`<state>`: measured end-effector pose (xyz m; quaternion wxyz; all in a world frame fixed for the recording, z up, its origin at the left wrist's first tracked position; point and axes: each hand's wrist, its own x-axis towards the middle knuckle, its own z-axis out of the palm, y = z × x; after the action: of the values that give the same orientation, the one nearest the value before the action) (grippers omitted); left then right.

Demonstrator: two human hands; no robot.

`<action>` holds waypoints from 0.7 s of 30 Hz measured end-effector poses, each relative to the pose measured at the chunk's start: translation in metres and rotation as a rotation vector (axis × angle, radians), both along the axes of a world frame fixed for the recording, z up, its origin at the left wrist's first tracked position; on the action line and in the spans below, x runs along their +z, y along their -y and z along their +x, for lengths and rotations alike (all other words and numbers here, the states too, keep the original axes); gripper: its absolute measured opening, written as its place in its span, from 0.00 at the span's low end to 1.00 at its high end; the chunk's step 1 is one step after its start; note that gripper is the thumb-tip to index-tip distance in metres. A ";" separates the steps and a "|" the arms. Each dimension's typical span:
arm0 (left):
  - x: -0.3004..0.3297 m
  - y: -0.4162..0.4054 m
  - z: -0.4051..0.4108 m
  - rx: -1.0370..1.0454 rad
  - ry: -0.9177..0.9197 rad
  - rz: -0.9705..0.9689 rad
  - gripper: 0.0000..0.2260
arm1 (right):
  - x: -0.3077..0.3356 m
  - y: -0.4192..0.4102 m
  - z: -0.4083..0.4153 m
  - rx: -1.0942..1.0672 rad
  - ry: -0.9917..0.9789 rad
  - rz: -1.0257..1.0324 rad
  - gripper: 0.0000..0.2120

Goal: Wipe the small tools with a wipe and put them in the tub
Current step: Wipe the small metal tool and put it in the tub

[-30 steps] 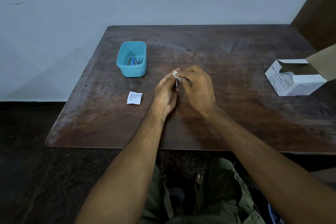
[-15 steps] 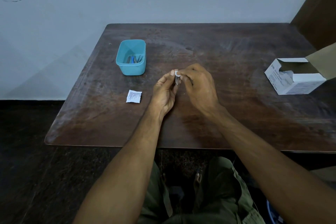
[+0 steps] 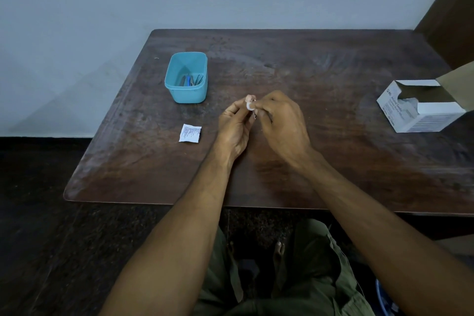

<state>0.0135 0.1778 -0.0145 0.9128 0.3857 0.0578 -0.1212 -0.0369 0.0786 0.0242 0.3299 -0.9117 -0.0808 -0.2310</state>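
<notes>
Wiping small metal tool [image 3: 254, 112] mid-bench | left hand [image 3: 234, 126] grip pinched on white wipe [image 3: 249, 106] | right hand [image 3: 282, 123] grip pinched on tool | teal tub [image 3: 186, 77] at 10 o'clock, holding other tools | risk: thin tool slipping from fingertips under rubbing pressure.

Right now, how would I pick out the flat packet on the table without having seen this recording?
Start from the dark wooden table and find the turquoise tub near its left side. Just nearer the person, left of the left hand, lies the sachet. It is the only flat white square with fine print, unlike the open carton far right.
</notes>
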 end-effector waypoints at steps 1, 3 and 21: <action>0.001 0.000 0.001 0.005 -0.006 0.007 0.07 | -0.002 -0.001 -0.005 0.007 -0.006 0.010 0.11; 0.002 0.002 0.001 0.017 -0.018 0.014 0.06 | -0.007 0.000 -0.011 0.005 -0.011 0.056 0.11; 0.022 0.012 -0.009 -0.037 0.064 0.272 0.05 | -0.002 0.021 -0.013 -0.191 -0.161 0.671 0.04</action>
<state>0.0050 0.1658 0.0076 0.8511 0.5105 0.0372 -0.1168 -0.0501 0.0579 0.0225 0.5932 -0.7714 0.1113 -0.2017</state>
